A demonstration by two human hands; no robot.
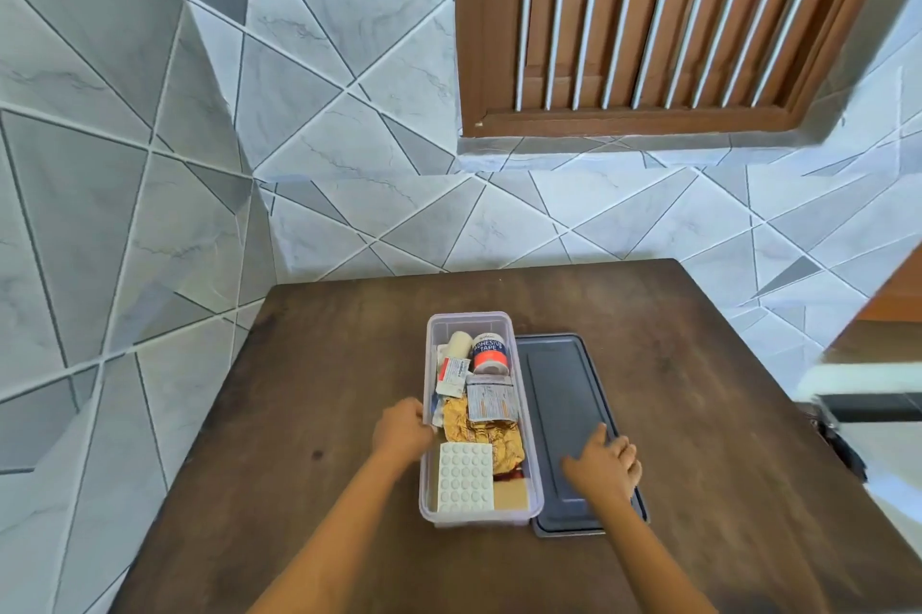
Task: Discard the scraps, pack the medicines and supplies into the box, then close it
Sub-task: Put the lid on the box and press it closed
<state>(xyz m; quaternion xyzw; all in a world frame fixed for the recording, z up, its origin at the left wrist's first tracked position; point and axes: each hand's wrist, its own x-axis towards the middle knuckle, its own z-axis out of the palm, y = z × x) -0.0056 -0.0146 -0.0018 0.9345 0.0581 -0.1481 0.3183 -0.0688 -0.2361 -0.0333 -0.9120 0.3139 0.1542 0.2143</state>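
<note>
**A:** Where is the lid, compared with your hands?

**B:** The dark grey lid lies flat on the brown table, just right of centre in the lower half of the frame. It sits just beside the right wall of the clear box; I cannot tell whether the two touch. Your right hand rests on the lid's near end, fingers spread loosely and pointing up the frame, gripping nothing. That hand is clearly the nearer one.

**A:** And your left?

**B:** Your left hand is at the box's left wall, about halfway along it. The fingers curl at the rim, but whether they pinch it or only press against it, I cannot tell.

**A:** Which way do the box and lid run?

**B:** Both are long and narrow, running from the bottom of the frame toward the top, side by side. So the lid likely needs only a lift and a shift leftward, with no turning.

**A:** What does the box look like?

**B:** It is open and nearly full. A white sheet of pills lies at the near end, crumpled gold foil in the middle, printed packets above that, and a tape roll standing beside a pale bandage roll at the far end.
</note>
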